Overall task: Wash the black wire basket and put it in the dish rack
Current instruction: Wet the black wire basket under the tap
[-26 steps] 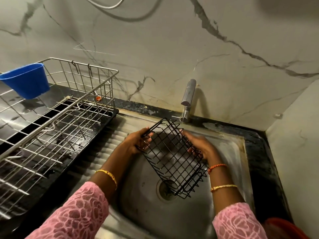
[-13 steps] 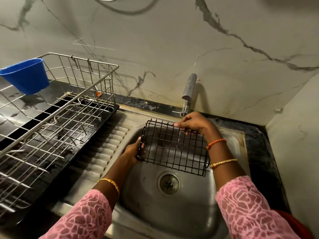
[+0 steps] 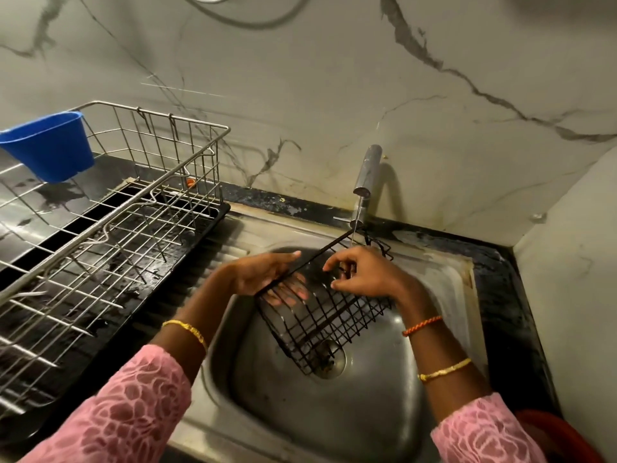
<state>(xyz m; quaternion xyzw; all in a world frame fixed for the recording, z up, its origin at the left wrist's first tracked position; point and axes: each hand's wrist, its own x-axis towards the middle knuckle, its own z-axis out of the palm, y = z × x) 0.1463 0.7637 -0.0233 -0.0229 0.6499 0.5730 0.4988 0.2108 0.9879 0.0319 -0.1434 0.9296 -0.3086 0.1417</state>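
Observation:
The black wire basket (image 3: 334,329) lies tilted in the steel sink (image 3: 334,416), its low end over the drain (image 3: 330,364) and its high corner under the tap (image 3: 365,175). A thin stream of water falls from the tap onto that corner. My left hand (image 3: 260,272) holds the basket's left rim, thumb over the wire and straight fingers showing through the mesh underneath. My right hand (image 3: 367,275) rests on top of the mesh with its fingers curled into the wires. The metal dish rack (image 3: 110,228) stands to the left of the sink.
A blue plastic cup (image 3: 50,145) hangs on the rack's far left rim. The rack sits on a black drip tray (image 3: 187,259) beside the sink's ribbed drainboard. Marble walls close in behind and on the right. A red object (image 3: 547,436) shows at the bottom right.
The basket has swung from standing on its side to lying tilted toward the drain. My left hand slid under its rim, my right hand dropped onto the mesh, and water now runs.

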